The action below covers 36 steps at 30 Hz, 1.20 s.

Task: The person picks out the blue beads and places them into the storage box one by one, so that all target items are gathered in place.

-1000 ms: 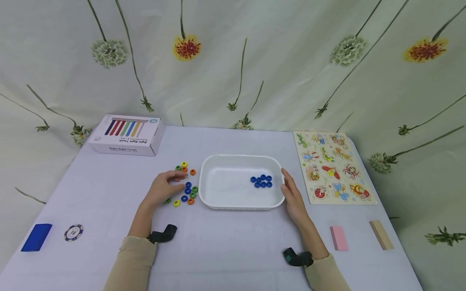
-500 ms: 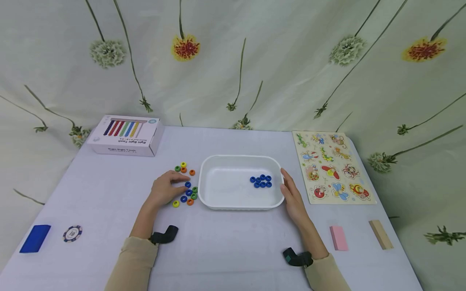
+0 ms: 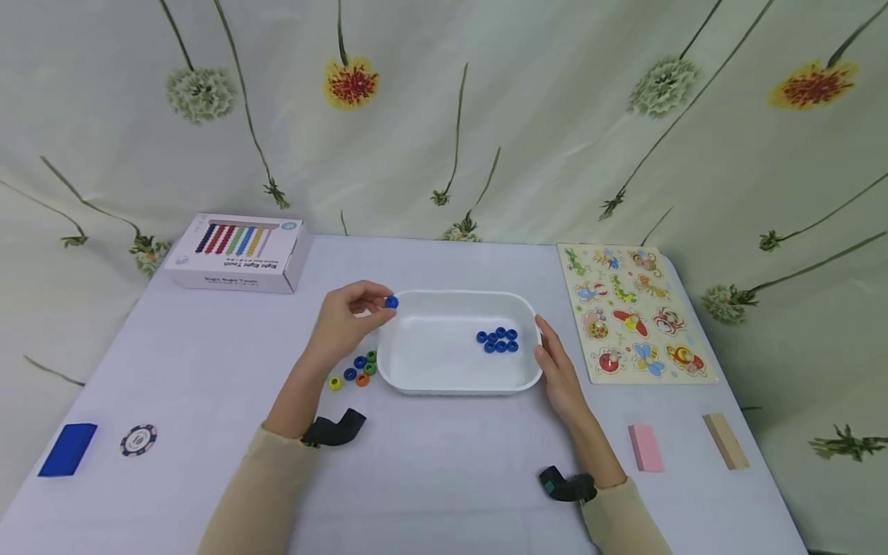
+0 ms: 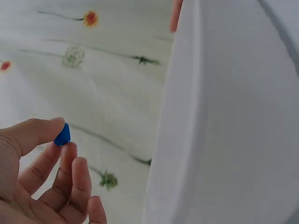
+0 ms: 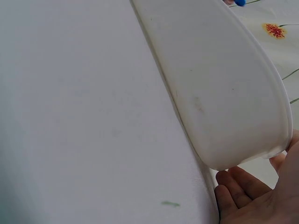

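Between thumb and fingertips, my left hand (image 3: 344, 322) pinches a blue bead (image 3: 391, 302), raised near the left rim of a white tray (image 3: 430, 382). The left wrist view shows this bead (image 4: 62, 135) from the side, with the other fingers loosely curled. Several blue beads (image 3: 501, 347) lie together in the right half of the tray. My right hand (image 3: 560, 378) holds the tray's right end, its fingers at the rim and outer wall in the right wrist view. Left of the tray lie loose beads: blue, green (image 3: 371, 368), orange (image 3: 362, 380) and yellow (image 3: 335, 383).
A white toy box (image 3: 236, 258) stands at the back left, and a puzzle board (image 3: 634, 316) with printed insects lies at the back right. A blue block (image 3: 68, 449) and a poker chip (image 3: 139, 440) lie left; pink (image 3: 646, 448) and wooden (image 3: 725, 441) blocks lie right.
My left hand has picked up a blue bead from the loose group and moved up and right toward the tray's rim. The right hand stays at the tray's right end.
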Available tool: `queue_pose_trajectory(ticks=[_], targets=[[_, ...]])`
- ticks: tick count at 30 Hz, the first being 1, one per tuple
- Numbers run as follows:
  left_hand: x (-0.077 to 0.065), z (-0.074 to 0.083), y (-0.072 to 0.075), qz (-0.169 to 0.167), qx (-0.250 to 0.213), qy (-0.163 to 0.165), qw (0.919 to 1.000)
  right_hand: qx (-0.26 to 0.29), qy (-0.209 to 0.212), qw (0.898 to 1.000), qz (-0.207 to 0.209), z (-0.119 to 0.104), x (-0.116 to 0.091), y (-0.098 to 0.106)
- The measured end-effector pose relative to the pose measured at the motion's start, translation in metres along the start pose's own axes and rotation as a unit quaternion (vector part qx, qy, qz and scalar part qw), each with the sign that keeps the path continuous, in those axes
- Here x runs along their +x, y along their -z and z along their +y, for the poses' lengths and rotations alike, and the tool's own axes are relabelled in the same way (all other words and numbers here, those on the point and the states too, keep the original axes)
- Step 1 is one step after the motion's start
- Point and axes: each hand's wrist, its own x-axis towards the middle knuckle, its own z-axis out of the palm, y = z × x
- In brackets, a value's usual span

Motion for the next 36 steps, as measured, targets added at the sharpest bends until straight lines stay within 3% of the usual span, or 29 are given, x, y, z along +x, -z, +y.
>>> queue_pose_trajectory(ticks=[4,8,14,21,28,32,36], targets=[[0.021,0.013,-0.041,-0.055,-0.044,-0.006,0.9975,0.002,-0.004,1.000,-0.005,-0.002,0.000,0.002],[0.041,0.008,-0.081,-0.108,-0.059,0.027,0.9920,0.005,-0.008,1.000,-0.006,-0.013,-0.002,0.001],[0.054,-0.012,-0.114,-0.151,-0.008,0.059,0.9868,0.015,-0.013,1.000,-0.001,-0.028,-0.006,-0.002],[0.049,-0.012,-0.124,-0.189,0.115,0.060,0.9734,0.009,-0.010,1.000,0.001,-0.009,-0.001,0.000],[0.048,-0.009,-0.129,-0.205,0.177,0.030,0.9623,-0.015,0.013,1.000,0.012,-0.001,0.002,0.000],[0.044,-0.005,-0.127,-0.199,0.180,0.029,0.9629,-0.009,0.009,1.000,0.011,0.000,0.002,0.000],[0.029,0.002,-0.112,-0.162,0.163,0.014,0.9732,0.009,-0.002,1.000,0.004,0.001,0.001,0.000]])
